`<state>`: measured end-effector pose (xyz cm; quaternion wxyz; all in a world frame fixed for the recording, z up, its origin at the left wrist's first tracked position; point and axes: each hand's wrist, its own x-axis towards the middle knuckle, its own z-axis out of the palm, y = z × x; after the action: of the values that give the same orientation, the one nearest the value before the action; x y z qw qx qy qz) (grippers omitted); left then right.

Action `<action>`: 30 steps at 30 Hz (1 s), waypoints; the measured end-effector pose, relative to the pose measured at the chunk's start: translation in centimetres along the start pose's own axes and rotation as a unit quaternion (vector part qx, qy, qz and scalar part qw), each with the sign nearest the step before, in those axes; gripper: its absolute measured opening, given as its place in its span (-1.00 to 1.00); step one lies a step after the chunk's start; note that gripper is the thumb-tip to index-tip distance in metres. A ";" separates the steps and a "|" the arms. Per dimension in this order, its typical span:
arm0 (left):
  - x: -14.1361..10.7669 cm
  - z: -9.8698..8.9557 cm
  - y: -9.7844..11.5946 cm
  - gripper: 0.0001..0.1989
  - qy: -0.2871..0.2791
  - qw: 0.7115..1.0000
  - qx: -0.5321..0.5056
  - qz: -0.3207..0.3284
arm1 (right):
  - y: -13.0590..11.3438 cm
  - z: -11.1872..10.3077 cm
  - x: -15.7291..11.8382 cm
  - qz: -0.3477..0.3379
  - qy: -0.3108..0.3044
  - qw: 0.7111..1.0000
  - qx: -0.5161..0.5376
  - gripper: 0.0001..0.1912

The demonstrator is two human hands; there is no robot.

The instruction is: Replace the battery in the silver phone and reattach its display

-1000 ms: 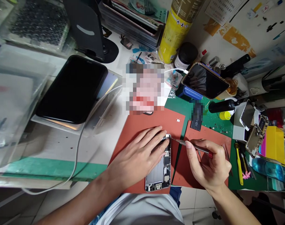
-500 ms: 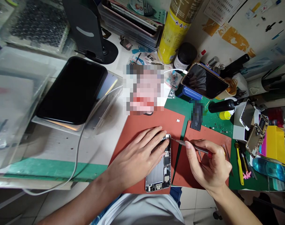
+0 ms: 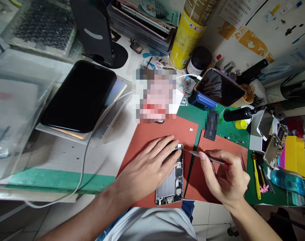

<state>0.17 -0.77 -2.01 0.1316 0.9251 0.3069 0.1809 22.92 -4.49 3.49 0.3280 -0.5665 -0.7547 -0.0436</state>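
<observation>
An opened phone [image 3: 168,189] with its inside exposed lies on a red-brown mat [image 3: 134,147]. Over its upper part rests my left hand [image 3: 152,164], fingers stretched out and touching it near the top. My right hand [image 3: 225,174] is closed around a slim metal precision screwdriver [image 3: 196,153] with a knurled shaft and a red end. The screwdriver's thin tip reaches the top right corner of the phone, close to my left fingertips. Another thin metal piece [image 3: 214,167] shows under my right fingers; I cannot tell whether it is held.
A black phone battery [image 3: 210,129] lies beyond my right hand. Further back, a phone [image 3: 220,86] leans on a blue support. Tools, including a yellow-handled one [image 3: 256,177], lie at right. A large dark-screened phone [image 3: 79,97] sits left on plastic cases, near a white cable [image 3: 83,164].
My right hand has shifted slightly to the right and down, with the screwdriver tip still at the phone's top corner. The left hand and the opened phone stay put.
</observation>
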 end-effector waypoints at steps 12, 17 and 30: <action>0.0 -0.2 -0.1 -0.60 0.006 1.000 -0.010 0.010 | 0.6 -1.1 -2.3 0.183 0.084 0.977 0.069 -0.69; -0.5 -0.4 -0.5 -0.58 0.033 0.999 -0.036 0.017 | -0.3 -1.9 -4.3 0.329 0.098 0.923 0.173 -0.78; 4.7 -2.7 -0.8 -0.79 0.051 0.990 -0.096 -0.088 | -2.5 -0.7 -10.2 0.228 0.103 0.966 0.061 -0.78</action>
<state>2.13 3.05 1.36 0.2197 0.8671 0.3747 0.2440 22.43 -14.10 -0.78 0.4393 -0.6949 -0.5690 0.0202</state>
